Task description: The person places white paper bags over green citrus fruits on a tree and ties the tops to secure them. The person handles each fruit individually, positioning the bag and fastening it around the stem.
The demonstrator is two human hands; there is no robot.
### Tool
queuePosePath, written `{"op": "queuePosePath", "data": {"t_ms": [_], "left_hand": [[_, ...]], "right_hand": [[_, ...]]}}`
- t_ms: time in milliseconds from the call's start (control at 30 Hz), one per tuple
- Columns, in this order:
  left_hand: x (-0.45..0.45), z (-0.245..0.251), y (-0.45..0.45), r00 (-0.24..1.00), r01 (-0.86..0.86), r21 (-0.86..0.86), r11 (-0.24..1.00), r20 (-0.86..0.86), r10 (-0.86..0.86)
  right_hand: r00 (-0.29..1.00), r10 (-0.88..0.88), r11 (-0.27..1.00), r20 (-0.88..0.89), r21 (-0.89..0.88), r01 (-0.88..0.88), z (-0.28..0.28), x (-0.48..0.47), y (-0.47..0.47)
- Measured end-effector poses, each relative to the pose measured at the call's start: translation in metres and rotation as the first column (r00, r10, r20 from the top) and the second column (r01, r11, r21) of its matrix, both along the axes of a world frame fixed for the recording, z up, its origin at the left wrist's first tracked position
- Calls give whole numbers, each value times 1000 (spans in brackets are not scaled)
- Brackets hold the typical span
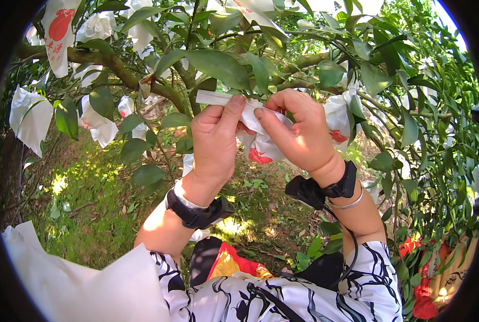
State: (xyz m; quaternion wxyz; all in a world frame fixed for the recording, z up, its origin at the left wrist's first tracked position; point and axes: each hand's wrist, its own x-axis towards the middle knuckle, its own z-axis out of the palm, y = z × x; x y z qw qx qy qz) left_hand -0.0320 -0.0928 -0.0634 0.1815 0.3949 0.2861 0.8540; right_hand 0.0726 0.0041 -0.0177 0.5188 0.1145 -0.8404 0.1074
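Beneath a leafy branch, both hands pinch the gathered top of a white paper fruit bag [265, 145] with a red print. My left hand [217, 137] grips the bag's folded edge between thumb and fingers, and a flat end of it sticks out to the left. My right hand [300, 129] presses its thumb on the gathered paper close beside the left one. The bag hangs below the fingers, partly covered by the right hand; whatever is inside cannot be seen. Black straps with small devices sit on both wrists.
White bags [30, 118] hang at the left, and another bag [338, 116] is just right of my right hand. A thick branch [119, 68] crosses behind the leaves. White paper sheets [114, 285] lie at the lower left. A red and tan printed sack [444, 277] stands at the lower right.
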Motion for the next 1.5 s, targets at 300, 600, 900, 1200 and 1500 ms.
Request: {"op": "queuePosePath", "data": {"t_ms": [300, 600, 900, 1200, 1500], "left_hand": [[-8, 0, 1, 990, 109, 29, 994, 83, -111], [-9, -5, -6, 984, 173, 31, 984, 36, -174], [-5, 1, -5, 975, 190, 2, 982, 120, -189], [-3, -1, -11, 993, 94, -36, 995, 81, -91], [3, 1, -16, 973, 164, 23, 986, 162, -165]], "right_hand": [[996, 5, 983, 94, -182, 12, -2, -6, 0], [987, 91, 996, 135, -37, -86, 5, -8, 9], [965, 204, 973, 164, -146, -181, 8, -7, 10], [931, 212, 970, 299, -183, -162, 9, -10, 2], [966, 33, 999, 258, -31, -26, 11, -10, 1]]}}
